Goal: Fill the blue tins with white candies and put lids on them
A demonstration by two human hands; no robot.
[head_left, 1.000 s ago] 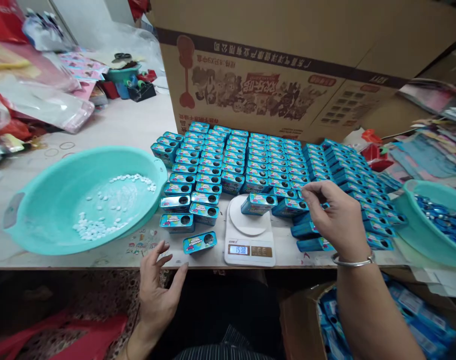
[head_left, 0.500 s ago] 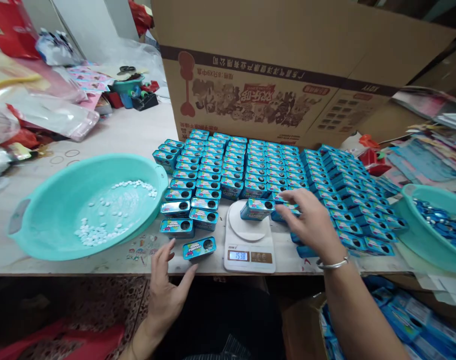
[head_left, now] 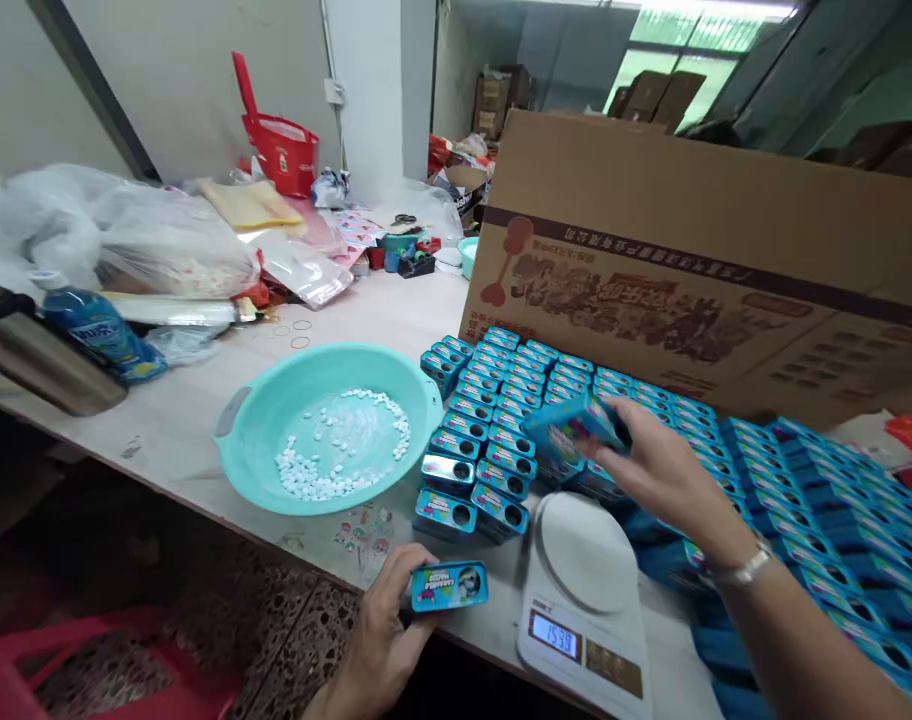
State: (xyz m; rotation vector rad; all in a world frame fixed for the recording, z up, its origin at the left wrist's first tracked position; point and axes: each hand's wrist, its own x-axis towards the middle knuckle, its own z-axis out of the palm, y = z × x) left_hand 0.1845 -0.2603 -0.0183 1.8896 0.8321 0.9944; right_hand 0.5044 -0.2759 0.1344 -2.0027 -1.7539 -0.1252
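My left hand [head_left: 388,625] grips the left end of a small blue candy tin [head_left: 448,588] at the table's front edge. The tin's round opening faces up, with something pale and shiny inside. My right hand [head_left: 662,475] holds another blue tin [head_left: 565,432], tilted in the air above the rows. Below it stands the white kitchen scale [head_left: 587,550], its pan bare and its display reading 153.8. Rows of upright blue tins [head_left: 510,442] stand behind and on both sides of the scale. Left of them is a turquoise basin [head_left: 238,455] with white tablets [head_left: 313,475].
A large cardboard box [head_left: 673,190] stands behind the rows. On the left are a metal flask [head_left: 58,350], a blue liquid bottle [head_left: 100,325] and plastic bags [head_left: 126,235]. A red stool [head_left: 103,660] is below the table at the left.
My right hand has lifted the tin off the scale pan and tilted it. My left hand has closed on the front tin. The view has swung left and up.
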